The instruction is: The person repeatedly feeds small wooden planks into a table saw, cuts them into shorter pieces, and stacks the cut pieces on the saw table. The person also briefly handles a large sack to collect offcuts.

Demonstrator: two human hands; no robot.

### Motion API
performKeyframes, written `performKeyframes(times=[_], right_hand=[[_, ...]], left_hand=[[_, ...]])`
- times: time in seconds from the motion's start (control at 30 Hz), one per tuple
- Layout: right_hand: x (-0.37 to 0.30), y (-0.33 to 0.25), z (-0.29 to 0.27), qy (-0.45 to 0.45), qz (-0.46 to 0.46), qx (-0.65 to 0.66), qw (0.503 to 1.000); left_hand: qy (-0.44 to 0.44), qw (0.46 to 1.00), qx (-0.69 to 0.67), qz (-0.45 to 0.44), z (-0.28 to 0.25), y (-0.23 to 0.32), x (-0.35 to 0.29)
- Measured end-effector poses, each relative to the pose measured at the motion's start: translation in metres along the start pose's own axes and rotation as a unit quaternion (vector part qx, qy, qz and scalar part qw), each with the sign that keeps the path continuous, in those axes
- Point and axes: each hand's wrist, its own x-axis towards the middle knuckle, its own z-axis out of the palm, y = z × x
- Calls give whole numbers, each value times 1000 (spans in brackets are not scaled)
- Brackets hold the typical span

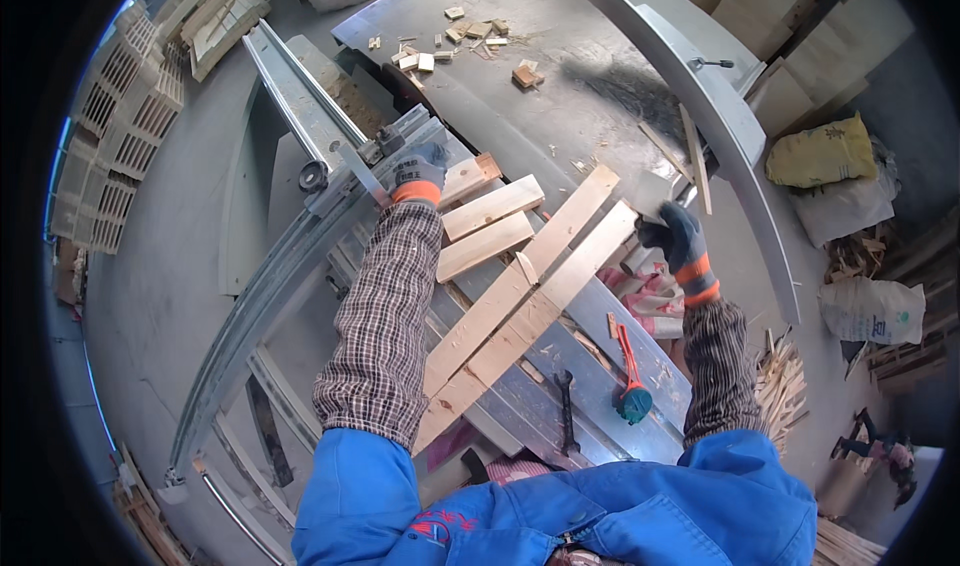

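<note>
My left hand (418,171), in a dark glove with an orange cuff, is curled at the metal fence of a table saw. Its fingertips are hidden, and what they grip cannot be made out. Beside it lie short wooden boards (492,206). Two long pale planks, a left one (560,231) and a right one (575,276), slant side by side from my left forearm toward the far right. My right hand (680,246), gloved alike, is at the far end of the right plank, thumb and fingers apart. Whether it touches the plank is unclear.
An open-end wrench (567,411) and a red-handled tool with a teal head (632,396) lie on the near metal table. Wood offcuts (470,36) are scattered on the far table. A long curved-looking grey rail (700,116) runs at right. Sacks (825,156) stand beyond it.
</note>
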Motion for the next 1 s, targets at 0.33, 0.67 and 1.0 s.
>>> performKeyframes(times=[0.33, 0.67, 1.0], right_hand=[[-139, 39, -18, 137, 83, 100, 982], [-205, 39, -17, 14, 35, 249, 968], [-299, -13, -14, -98, -97, 454, 880]], left_hand=[[-242, 942, 227, -39, -13, 8, -27], [-230, 957, 176, 13, 6, -48, -22], [54, 988, 44, 138, -47, 19, -131]])
